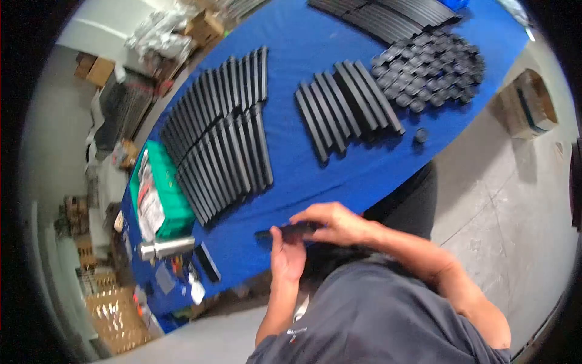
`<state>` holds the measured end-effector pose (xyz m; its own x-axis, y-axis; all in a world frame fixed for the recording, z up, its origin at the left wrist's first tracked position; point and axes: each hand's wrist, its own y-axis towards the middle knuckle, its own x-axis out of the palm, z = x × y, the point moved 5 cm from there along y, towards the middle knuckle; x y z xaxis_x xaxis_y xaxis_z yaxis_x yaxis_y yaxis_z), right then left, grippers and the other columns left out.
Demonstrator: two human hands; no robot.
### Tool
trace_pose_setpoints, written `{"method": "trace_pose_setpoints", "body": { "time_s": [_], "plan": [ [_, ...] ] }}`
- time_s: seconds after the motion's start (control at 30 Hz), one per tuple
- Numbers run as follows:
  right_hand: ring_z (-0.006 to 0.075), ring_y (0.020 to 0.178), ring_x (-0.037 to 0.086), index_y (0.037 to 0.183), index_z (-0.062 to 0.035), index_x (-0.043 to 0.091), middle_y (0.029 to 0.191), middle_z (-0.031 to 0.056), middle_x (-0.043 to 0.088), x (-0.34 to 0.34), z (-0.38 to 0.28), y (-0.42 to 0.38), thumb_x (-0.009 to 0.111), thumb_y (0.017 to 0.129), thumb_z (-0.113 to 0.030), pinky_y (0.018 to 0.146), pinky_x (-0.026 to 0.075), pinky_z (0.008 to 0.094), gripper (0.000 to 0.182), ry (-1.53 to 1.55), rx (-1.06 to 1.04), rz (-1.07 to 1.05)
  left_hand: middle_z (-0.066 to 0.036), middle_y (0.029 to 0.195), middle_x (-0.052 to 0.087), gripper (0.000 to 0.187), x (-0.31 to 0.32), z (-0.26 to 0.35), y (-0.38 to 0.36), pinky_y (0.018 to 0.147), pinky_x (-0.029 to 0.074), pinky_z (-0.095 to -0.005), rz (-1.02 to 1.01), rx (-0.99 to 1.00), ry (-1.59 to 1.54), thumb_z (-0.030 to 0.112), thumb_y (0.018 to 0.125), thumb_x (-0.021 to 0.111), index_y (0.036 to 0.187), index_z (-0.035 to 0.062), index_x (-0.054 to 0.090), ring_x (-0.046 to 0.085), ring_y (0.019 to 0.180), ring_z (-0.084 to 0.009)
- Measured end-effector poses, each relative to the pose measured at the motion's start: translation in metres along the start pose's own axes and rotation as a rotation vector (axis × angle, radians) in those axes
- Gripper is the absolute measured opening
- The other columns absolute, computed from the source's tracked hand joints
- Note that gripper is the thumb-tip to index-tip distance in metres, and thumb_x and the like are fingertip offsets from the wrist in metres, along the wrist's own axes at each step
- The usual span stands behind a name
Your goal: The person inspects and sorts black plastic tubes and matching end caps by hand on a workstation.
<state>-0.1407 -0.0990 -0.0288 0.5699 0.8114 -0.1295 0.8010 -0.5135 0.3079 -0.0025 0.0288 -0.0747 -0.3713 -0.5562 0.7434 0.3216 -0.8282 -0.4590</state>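
Observation:
At the front edge of the table, I hold a short black bar (296, 232) roughly level, close to my body. My left hand (287, 258) is closed around it from below, thumb pressed on its near side. Over its right end, the fingers of my right hand (337, 224) are closed from above. The bar's left tip sticks out past my left thumb, while its right end is hidden by my fingers. Farther out lies a smaller group of black bars (348, 106), and left of it two long rows of similar bars (218, 130).
Many round black caps (427, 70) are packed at the right, with one loose cap (421, 135) near the edge. More black bars (388, 18) lie at the back. A green crate (173, 200), a silver cylinder (168, 247) and small tools occupy the left. A cardboard box (526, 106) stands on the floor.

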Motion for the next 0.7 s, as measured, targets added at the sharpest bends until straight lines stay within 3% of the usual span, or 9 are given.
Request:
{"method": "trace_pose_setpoints", "body": {
  "time_s": [0.07, 0.17, 0.2, 0.27, 0.37, 0.47, 0.6, 0.7],
  "plan": [
    [0.0326, 0.102, 0.070, 0.121, -0.0011, 0.066, 0.110, 0.0202, 0.071, 0.000, 0.005, 0.000, 0.077, 0.085, -0.018, 0.088, 0.055, 0.0409, 0.042, 0.106, 0.096, 0.025, -0.009, 0.118, 0.069, 0.040, -0.002, -0.003, -0.004, 0.103, 0.049, -0.0367, 0.046, -0.023, -0.043, 0.034, 0.097, 0.069, 0.123, 0.0050, 0.063, 0.063, 0.113, -0.0219],
    [0.0341, 0.090, 0.072, 0.115, 0.0003, 0.066, 0.096, 0.0220, 0.072, -0.001, 0.010, -0.002, 0.079, 0.084, -0.020, 0.078, 0.055, 0.0412, 0.040, 0.109, 0.223, 0.088, -0.012, 0.127, 0.067, 0.035, -0.007, -0.013, -0.014, 0.102, 0.054, -0.0367, 0.003, -0.124, -0.136, 0.026, 0.100, 0.064, 0.125, 0.0021, 0.062, 0.064, 0.117, -0.0237],
    [0.0129, 0.082, 0.066, 0.121, -0.0018, 0.065, 0.091, 0.0098, 0.072, 0.000, 0.012, -0.004, 0.078, 0.087, -0.014, 0.073, 0.053, 0.0309, 0.038, 0.102, 0.279, 0.082, -0.012, 0.127, 0.067, 0.035, -0.006, -0.016, -0.017, 0.102, 0.054, -0.0370, -0.004, -0.122, -0.142, 0.025, 0.100, 0.064, 0.126, 0.0020, 0.062, 0.063, 0.118, -0.0240],
    [0.0105, 0.080, 0.064, 0.124, -0.0007, 0.064, 0.089, 0.0074, 0.071, 0.004, 0.020, -0.007, 0.078, 0.088, -0.014, 0.071, 0.052, 0.0300, 0.041, 0.209, 0.316, 0.084, -0.012, 0.128, 0.066, 0.035, 0.000, -0.020, -0.017, 0.103, 0.054, -0.0374, -0.029, -0.114, -0.148, 0.023, 0.100, 0.064, 0.128, 0.0018, 0.061, 0.062, 0.120, -0.0247],
    [0.0088, 0.075, 0.063, 0.125, 0.0000, 0.062, 0.086, 0.0050, 0.070, 0.002, 0.016, -0.007, 0.079, 0.088, -0.014, 0.066, 0.051, 0.0281, 0.043, 0.281, 0.302, 0.099, -0.013, 0.131, 0.064, 0.035, -0.003, -0.019, -0.012, 0.104, 0.053, -0.0385, -0.050, -0.111, -0.156, 0.022, 0.099, 0.064, 0.129, 0.0025, 0.061, 0.061, 0.122, -0.0253],
    [0.0080, 0.069, 0.061, 0.122, 0.0004, 0.064, 0.081, 0.0034, 0.068, 0.002, 0.021, -0.008, 0.079, 0.089, -0.015, 0.061, 0.050, 0.0267, 0.039, 0.385, 0.479, 0.113, -0.013, 0.134, 0.063, 0.036, -0.003, -0.018, -0.005, 0.106, 0.052, -0.0404, -0.057, -0.121, -0.168, 0.023, 0.099, 0.065, 0.129, 0.0028, 0.062, 0.060, 0.124, -0.0260],
    [0.0083, 0.067, 0.062, 0.115, -0.0002, 0.067, 0.078, 0.0039, 0.070, 0.000, 0.023, -0.007, 0.080, 0.089, -0.017, 0.059, 0.051, 0.0271, 0.034, 0.289, 0.441, 0.155, -0.008, 0.133, 0.063, 0.044, 0.010, -0.022, 0.005, 0.110, 0.045, -0.0401, -0.057, -0.131, -0.077, 0.024, 0.097, 0.068, 0.139, 0.0124, 0.059, 0.057, 0.127, -0.0240],
    [0.0101, 0.071, 0.066, 0.113, -0.0005, 0.068, 0.078, 0.0080, 0.071, 0.003, 0.026, -0.008, 0.082, 0.087, -0.021, 0.062, 0.054, 0.0303, 0.036, 0.169, 0.400, 0.146, -0.011, 0.136, 0.062, 0.038, 0.012, -0.027, 0.014, 0.109, 0.047, -0.0469, -0.172, -0.224, -0.148, 0.024, 0.097, 0.067, 0.133, 0.0119, 0.062, 0.058, 0.127, -0.0267]
  ]
}}
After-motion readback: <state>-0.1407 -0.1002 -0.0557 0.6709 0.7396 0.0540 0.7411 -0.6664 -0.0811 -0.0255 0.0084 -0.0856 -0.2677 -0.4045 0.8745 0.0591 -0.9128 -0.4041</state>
